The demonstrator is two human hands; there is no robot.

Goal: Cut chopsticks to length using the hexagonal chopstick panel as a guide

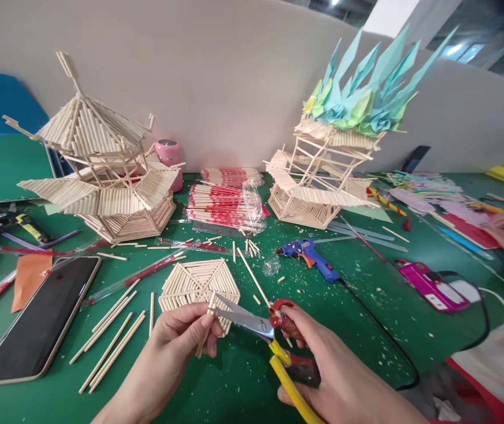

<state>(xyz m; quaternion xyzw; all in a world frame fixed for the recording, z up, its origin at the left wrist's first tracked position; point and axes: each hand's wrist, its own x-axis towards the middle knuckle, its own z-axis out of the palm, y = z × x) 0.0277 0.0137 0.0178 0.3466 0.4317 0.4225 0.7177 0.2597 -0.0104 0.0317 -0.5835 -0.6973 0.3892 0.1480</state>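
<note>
Green counter point(331, 312), stick hexagon point(199, 280) toward its near edge. Right hand point(322, 359): fingers wrapped round scissors point(263, 325). Left hand point(185, 338): fingers pinching small sticks point(212, 301) at the blade tips. Trimming step, I reckon; next snip probably needs a steady hold.

And it's a green surface point(229, 397) spread below the left hand point(183, 340), a pale partition point(225, 88) standing beyond; up past the right hand point(327, 356), over the partition's edge, a white pillar point(391, 16), a ceiling light point(334, 2), bright panes or lamps point(457, 52)
</note>
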